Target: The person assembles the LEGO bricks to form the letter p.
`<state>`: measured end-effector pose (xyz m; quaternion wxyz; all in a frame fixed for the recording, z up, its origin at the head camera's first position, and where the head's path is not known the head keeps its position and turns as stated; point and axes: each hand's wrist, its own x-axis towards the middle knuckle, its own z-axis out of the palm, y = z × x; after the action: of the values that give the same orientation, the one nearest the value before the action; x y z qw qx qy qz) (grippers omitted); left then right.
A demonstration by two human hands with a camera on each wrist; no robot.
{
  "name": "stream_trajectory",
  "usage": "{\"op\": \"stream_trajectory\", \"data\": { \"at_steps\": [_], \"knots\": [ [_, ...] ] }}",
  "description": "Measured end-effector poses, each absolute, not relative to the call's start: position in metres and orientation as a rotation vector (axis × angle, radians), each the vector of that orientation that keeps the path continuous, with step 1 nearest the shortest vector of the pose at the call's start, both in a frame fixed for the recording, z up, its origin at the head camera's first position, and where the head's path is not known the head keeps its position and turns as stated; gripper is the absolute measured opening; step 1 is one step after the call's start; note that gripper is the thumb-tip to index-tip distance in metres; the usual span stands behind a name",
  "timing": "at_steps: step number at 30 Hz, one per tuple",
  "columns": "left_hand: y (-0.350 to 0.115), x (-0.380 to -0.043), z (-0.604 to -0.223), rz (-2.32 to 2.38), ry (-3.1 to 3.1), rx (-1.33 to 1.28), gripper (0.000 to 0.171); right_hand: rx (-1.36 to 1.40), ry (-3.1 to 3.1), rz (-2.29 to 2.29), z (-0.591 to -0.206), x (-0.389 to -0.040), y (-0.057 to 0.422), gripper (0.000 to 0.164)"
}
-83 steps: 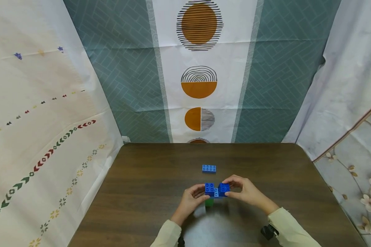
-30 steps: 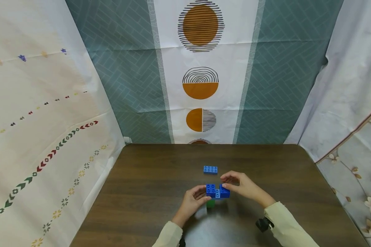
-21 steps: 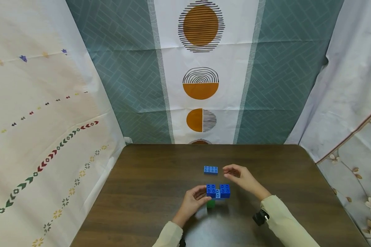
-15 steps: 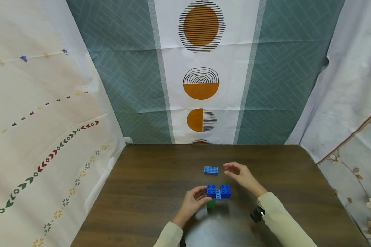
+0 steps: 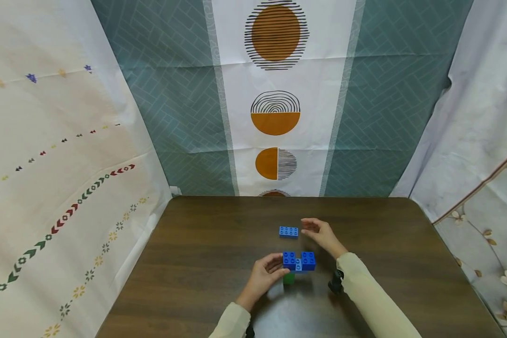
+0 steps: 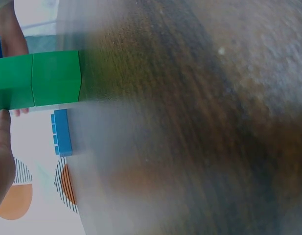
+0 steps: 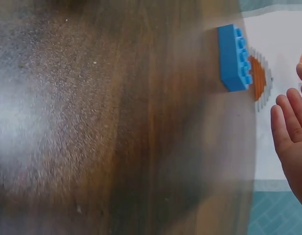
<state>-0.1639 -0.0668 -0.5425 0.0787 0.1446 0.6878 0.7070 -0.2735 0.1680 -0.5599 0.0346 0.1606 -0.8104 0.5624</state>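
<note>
Head view looks down; wrist views (nearer) share the lone brick [image 7: 229, 58].

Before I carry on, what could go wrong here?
The brick stack looks top-heavy: its dark blue bricks spread wider than the green column, so it might tip if the left hand lets go. The right hand, beside the loose light-blue brick, might nudge it away.

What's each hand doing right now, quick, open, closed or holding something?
Left hand: closed, holding the blue-and-green brick stack.
Right hand: open, holding nothing, beside the loose blue brick.
</note>
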Motion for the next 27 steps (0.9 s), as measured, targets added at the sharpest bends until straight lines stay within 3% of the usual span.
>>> {"op": "stream_trajectory", "data": {
  "at_steps": [11, 27],
  "knots": [
    [-0.067, -0.162, -0.54, 2.121, 2.064, 0.445, 0.036, 0.312, -2.623, 1.797, -0.578, -0.286, 0.158, 0.046],
    [-0.067, -0.163, -0.539, 2.13, 2.052, 0.438, 0.034, 0.151, -2.768, 1.701, -0.582, -0.286, 0.146, 0.04]
  ]
}}
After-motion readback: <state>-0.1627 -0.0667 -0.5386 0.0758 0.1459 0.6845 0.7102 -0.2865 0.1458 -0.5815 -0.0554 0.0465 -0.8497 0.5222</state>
